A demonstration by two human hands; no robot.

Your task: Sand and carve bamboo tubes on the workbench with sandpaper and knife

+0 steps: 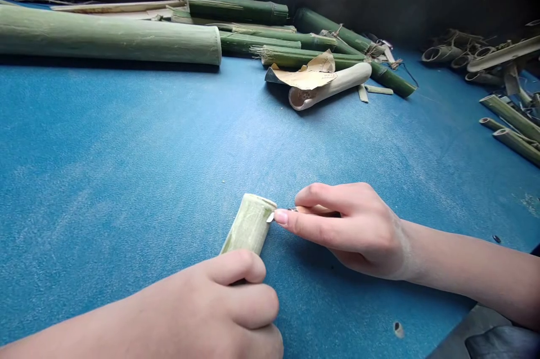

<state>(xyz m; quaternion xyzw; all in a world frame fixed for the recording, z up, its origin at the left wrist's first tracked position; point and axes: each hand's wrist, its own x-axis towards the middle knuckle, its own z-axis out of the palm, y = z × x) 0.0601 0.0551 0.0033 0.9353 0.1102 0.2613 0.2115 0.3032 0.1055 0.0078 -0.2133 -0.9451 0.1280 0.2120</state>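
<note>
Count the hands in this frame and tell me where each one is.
2. The left hand, at the bottom centre, grips a short bamboo piece; the right hand, right of centre, holds a small tool near the piece's far end. No other hand shows.

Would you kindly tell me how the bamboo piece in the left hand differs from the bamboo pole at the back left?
The bamboo piece looks slimmer; the bamboo pole looks thicker. The left hand grips the piece, while the pole lies untouched on the blue table. The piece points forward; the pole lies crosswise. Both are pale green.
</note>
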